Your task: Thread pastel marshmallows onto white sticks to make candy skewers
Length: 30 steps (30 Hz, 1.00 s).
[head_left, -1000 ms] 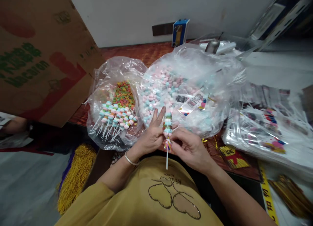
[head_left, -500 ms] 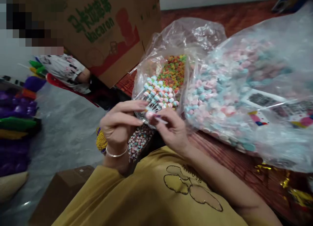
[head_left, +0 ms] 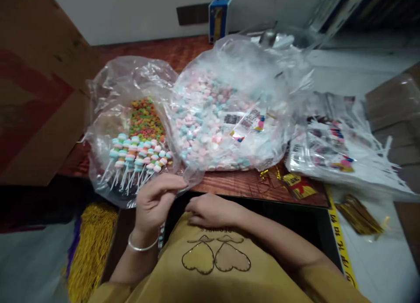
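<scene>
My left hand (head_left: 157,204), with a bangle at the wrist, is at the table's front edge. Its fingers stretch right beside the edge of a clear plastic bag (head_left: 131,75), thumb below, nothing visible between them. My right hand (head_left: 208,210) is close to my shirt, fingers curled; what they hold, if anything, is hidden. Several candy skewers (head_left: 139,152) with pink and pale blue pieces lie on the left bag, white sticks towards me. Small orange, green and red candies (head_left: 146,119) sit behind them. Right of these is a big clear bag of pastel candies (head_left: 200,123).
Flat printed packaging bags (head_left: 331,141) lie on the right, gold twist ties (head_left: 359,217) below them. A cardboard box (head_left: 39,88) stands left; a blue box (head_left: 219,19) is against the wall. Gold fringe (head_left: 92,250) hangs at lower left. The wooden table (head_left: 226,182) ends just before me.
My view has swung right. The hands, earlier close together around a pink candy on a white stick, are now apart and lower. That candy no longer shows in them.
</scene>
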Available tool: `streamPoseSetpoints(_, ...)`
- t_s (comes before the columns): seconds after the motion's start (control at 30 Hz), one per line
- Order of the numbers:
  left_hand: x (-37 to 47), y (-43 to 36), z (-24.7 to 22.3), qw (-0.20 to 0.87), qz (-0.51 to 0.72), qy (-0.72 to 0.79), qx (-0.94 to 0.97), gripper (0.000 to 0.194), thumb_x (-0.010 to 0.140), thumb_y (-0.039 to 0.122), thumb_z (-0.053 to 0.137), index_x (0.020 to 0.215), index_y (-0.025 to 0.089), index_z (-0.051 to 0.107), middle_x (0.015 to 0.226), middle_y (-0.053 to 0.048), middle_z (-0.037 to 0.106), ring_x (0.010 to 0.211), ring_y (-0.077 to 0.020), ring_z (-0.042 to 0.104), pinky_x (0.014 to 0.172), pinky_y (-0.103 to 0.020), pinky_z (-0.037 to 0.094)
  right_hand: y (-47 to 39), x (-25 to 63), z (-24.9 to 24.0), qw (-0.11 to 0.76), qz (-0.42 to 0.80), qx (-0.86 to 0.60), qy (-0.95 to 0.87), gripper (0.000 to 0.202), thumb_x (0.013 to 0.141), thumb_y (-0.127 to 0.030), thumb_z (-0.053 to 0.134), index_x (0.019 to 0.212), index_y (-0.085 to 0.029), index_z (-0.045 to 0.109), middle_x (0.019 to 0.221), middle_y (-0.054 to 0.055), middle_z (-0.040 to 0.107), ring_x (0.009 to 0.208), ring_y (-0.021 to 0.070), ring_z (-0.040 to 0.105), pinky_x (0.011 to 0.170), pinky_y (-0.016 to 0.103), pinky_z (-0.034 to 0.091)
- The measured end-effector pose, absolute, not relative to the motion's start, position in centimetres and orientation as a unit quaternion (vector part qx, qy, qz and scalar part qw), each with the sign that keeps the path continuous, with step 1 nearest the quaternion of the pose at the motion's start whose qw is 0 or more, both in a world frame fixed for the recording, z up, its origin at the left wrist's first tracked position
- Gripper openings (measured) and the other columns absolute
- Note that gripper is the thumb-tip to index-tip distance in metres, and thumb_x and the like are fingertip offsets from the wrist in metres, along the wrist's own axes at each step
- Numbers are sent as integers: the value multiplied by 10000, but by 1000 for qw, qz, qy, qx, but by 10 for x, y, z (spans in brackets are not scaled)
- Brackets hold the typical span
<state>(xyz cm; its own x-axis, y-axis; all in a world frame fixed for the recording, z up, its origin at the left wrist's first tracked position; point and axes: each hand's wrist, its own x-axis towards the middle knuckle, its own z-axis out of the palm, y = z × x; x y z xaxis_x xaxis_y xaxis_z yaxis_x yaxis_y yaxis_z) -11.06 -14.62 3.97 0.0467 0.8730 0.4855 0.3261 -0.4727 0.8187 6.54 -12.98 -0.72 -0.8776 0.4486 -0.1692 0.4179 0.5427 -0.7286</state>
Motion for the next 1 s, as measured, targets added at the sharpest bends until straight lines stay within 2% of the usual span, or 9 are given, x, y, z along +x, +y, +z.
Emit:
streamPoseSetpoints(0.2,-58,-99,19,397,409,395,720,246,898,121,551,954,221,769,926,-56,777,888,-178,722,827,-311,565,-161,187,-11,126,456,-490,-732,201,953,-268,552,1018,-202,731,970,54,756,870,205,681,780,313,481)
streamPoseSetpoints(0.33,-26,-85,2,452,354,422,702,257,880,128,541,921,236,771,904,-42,777,873,-181,719,836,-312,547,-166,221,-13,230,399,-583,-669,240,985,-342,523,1017,-220,727,999,71,764,891,237,698,799,371,524)
streamPoseSetpoints(0.43,-11,-78,-6,463,362,436,682,244,875,138,546,922,236,764,878,-38,760,820,-173,702,792,-298,538,-138,221,-1,333,311,-605,-653,226,984,-345,531,1034,-227,717,1027,69,760,925,233,704,836,361,523)
streamPoseSetpoints(0.5,-3,-69,-7,434,389,454,674,233,884,145,544,939,232,753,915,-46,749,832,-173,692,783,-294,529,-108,216,9,369,229,-616,-658,227,985,-340,524,1024,-220,712,1003,75,748,886,228,696,817,349,513)
streamPoseSetpoints(0.6,10,-48,0,312,418,493,696,207,923,185,547,1021,225,725,1000,-69,728,932,-194,667,830,-318,504,-60,207,18,374,108,-652,-651,253,978,-327,508,1048,-185,705,976,108,726,836,241,673,775,359,496)
streamPoseSetpoints(0.67,21,-29,5,222,392,524,723,184,926,258,605,1076,216,703,1064,-90,710,1028,-230,633,906,-366,472,-35,206,18,379,70,-674,-630,273,974,-321,498,1088,-170,695,1005,124,718,856,252,664,772,366,491)
streamPoseSetpoints(0.73,32,-12,8,167,333,556,743,208,875,335,703,1042,211,697,1102,-100,689,1091,-269,595,950,-413,434,-22,208,14,392,63,-685,-611,279,968,-334,505,1091,-166,691,1011,124,715,838,247,657,762,366,489)
streamPoseSetpoints(0.87,44,9,-1,183,265,590,740,129,815,278,768,860,206,671,1022,-68,675,1078,-269,581,910,-399,417,-24,216,4,441,81,-670,-591,281,974,-380,513,1057,-181,693,972,91,709,761,213,639,733,350,490)
streamPoseSetpoints(1.0,48,13,-11,229,281,592,720,217,817,280,763,997,199,673,1034,-67,683,1008,-237,599,890,-372,430,-33,219,-4,443,90,-686,-570,307,967,-406,514,1079,-185,694,968,88,706,719,204,619,728,355,484)
